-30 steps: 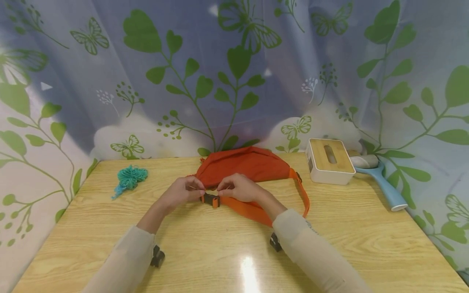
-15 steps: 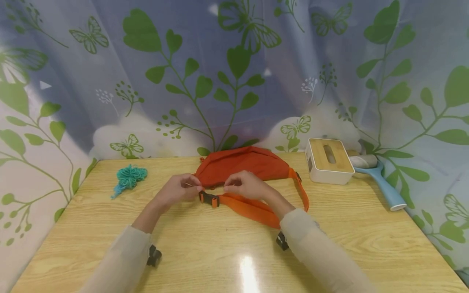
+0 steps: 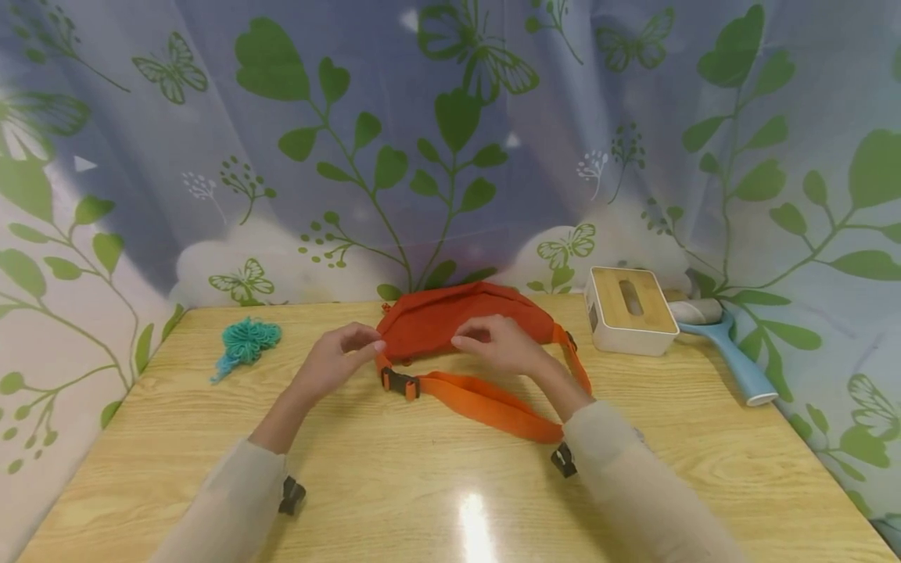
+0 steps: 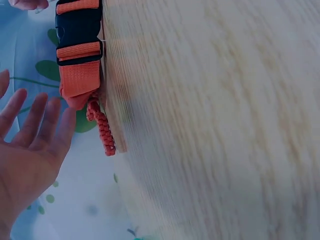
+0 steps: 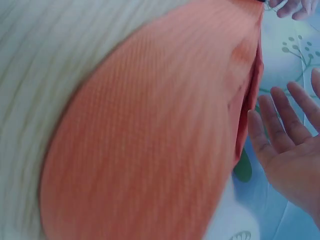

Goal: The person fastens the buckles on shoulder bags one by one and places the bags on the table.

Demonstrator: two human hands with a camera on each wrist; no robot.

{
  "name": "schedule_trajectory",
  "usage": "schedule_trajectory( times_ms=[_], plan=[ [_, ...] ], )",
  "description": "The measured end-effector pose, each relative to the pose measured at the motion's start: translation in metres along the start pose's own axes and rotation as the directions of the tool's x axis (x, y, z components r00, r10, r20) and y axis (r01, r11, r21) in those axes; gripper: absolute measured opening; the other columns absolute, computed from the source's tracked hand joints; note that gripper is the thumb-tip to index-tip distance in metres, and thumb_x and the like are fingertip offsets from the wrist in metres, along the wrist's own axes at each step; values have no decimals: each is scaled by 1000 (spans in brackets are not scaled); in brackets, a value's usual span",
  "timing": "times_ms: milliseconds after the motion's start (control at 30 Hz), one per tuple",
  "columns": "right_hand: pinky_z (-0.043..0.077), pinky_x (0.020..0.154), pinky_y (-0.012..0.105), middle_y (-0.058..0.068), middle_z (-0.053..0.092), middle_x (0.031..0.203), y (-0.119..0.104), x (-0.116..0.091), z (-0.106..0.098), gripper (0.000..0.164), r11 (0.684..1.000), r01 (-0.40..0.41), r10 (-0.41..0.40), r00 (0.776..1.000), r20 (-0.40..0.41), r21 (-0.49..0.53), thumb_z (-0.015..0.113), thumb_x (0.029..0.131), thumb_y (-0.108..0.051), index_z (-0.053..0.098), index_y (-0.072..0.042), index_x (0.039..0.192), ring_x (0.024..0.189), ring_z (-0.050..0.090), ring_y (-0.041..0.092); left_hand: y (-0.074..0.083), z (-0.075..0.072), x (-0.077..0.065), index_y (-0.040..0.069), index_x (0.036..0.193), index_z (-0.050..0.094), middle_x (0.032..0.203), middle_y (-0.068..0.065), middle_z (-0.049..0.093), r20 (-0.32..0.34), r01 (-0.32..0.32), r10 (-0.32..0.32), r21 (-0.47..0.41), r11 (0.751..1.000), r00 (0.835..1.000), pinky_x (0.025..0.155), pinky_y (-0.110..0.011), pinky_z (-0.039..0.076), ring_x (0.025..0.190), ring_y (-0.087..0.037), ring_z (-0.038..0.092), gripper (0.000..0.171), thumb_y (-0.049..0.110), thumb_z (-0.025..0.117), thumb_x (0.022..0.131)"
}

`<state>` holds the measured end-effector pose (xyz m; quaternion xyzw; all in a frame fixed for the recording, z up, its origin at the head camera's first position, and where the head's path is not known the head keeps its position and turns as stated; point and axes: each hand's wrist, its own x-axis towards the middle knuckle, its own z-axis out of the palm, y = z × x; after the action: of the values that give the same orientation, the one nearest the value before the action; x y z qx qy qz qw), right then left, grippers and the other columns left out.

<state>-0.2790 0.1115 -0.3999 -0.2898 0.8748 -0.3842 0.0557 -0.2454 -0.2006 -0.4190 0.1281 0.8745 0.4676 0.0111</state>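
A red waist pack (image 3: 436,317) lies at the back of the wooden table, its orange strap (image 3: 493,410) looped in front. The black side-release buckle (image 3: 401,382) is joined on the strap; the left wrist view shows the same buckle (image 4: 77,29) above a braided red cord (image 4: 102,127). My left hand (image 3: 339,361) is beside the pack's left end, fingers relaxed and holding nothing. Over the front of the pack is my right hand (image 3: 505,346), its fingers loosely bent with nothing in them. Spread fingers (image 5: 272,120) show in the right wrist view, near the pack.
A teal bundle of yarn (image 3: 248,342) lies at the left back. To the right stand a white tissue box (image 3: 633,336) with a wooden lid and a blue-handled tool (image 3: 746,367) with a pale roller. A leaf-patterned curtain (image 3: 352,156) hangs behind the table.
Both hands have lifted away from the buckle and moved apart, the left slightly up and left, the right up and right. The pack and strap stay in place.
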Motion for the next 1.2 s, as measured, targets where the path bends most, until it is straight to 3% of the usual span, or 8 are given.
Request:
schedule_trajectory(
  times_ms=[167, 300, 567, 733, 933, 1200],
  plan=[
    [48, 102, 46, 4, 71, 120, 4, -8, -14, 36, 999, -20, 17, 998, -56, -48, 65, 101, -34, 72, -7, 124, 118, 61, 26, 1, -2, -3, 6, 133, 64, 132, -13, 64, -58, -24, 28, 83, 996, 998, 101, -54, 49, 122, -37, 59, 52, 47, 62, 101],
    [45, 105, 50, 8, 67, 128, 6, -14, -26, 42, 994, -23, 11, 994, -113, -106, 65, 101, -35, 68, -5, 130, 125, 58, 30, 2, -3, -4, 6, 139, 59, 142, -18, 57, -103, -26, 49, 214, 977, 994, 103, -59, 46, 129, -40, 53, 62, 55, 56, 101],
    [38, 112, 52, 14, 59, 140, 14, -21, -37, 50, 982, -13, -15, 989, -147, -187, 63, 102, -36, 60, -2, 139, 133, 51, 34, 4, -1, -9, 6, 143, 55, 147, -17, 52, -169, -13, 96, 436, 900, 981, 99, -64, 45, 132, -43, 48, 71, 63, 47, 101],
    [34, 113, 56, 15, 57, 143, 14, -28, -41, 53, 958, -59, 6, 982, -188, -280, 63, 102, -39, 58, -4, 141, 137, 46, 38, 4, 0, -9, 5, 145, 54, 148, -20, 50, -164, -8, 118, 549, 836, 979, 100, -64, 44, 130, -46, 48, 74, 65, 42, 102],
    [33, 114, 56, 18, 53, 146, 14, -34, -43, 57, 908, -94, 1, 975, -221, -409, 61, 102, -43, 56, -4, 144, 137, 44, 39, 4, -1, -8, 6, 147, 51, 149, -22, 48, -149, 2, 121, 639, 770, 981, 107, -64, 37, 132, -47, 46, 76, 66, 39, 102],
    [31, 116, 56, 21, 50, 148, 17, -39, -45, 61, 863, -104, -30, 967, -255, -494, 60, 102, -43, 53, -2, 146, 139, 42, 41, 5, -1, -11, 7, 149, 48, 149, -22, 47, -123, -1, 123, 706, 708, 985, 112, -64, 31, 136, -45, 42, 78, 68, 37, 101]
  ],
)
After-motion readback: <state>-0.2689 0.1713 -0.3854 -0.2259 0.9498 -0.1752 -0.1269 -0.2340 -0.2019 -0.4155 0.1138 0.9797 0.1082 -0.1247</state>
